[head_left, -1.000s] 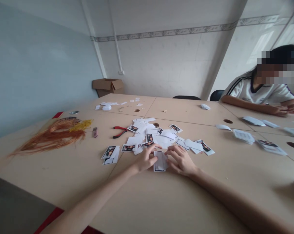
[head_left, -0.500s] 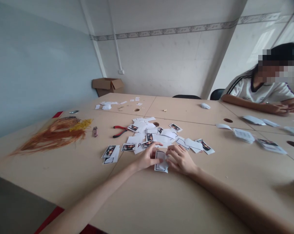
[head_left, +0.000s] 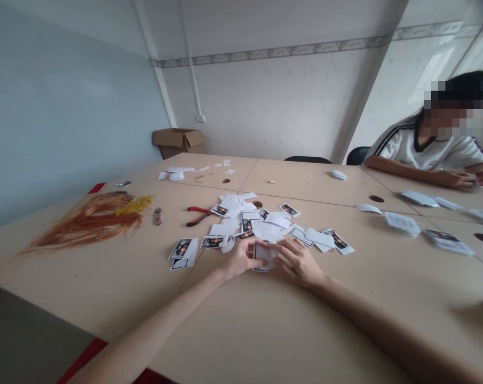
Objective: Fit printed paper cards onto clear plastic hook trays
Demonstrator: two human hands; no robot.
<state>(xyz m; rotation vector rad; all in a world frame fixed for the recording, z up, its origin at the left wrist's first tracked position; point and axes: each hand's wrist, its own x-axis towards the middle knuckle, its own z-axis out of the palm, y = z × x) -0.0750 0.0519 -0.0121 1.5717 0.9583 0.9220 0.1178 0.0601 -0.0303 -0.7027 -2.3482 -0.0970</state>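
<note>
Between my two hands is a small white card with a black border (head_left: 261, 262), close in front of the loose pile. My left hand (head_left: 240, 260) grips it from the left, thumb across its face and fingers behind its far edge. My right hand (head_left: 300, 261) is at the card's right side, index finger reaching to its top and thumb near a pale slip over the card; the other fingers are curled. Just beyond lies a heap of white papers and printed cards (head_left: 234, 208), some showing dark pictures. Two overlapping cards (head_left: 182, 252) lie to the left.
Red-handled pliers (head_left: 199, 215), a small pink cutter (head_left: 157, 216) and orange-brown strands (head_left: 89, 221) lie left. Card stacks (head_left: 402, 223) are on the right, near a co-worker (head_left: 433, 154) sitting there. A cardboard box (head_left: 177, 140) stands behind the table (head_left: 225, 330).
The card has shifted slightly away from me, up between my hands. My right index finger has stretched to its top edge. The co-worker's hands have moved a little.
</note>
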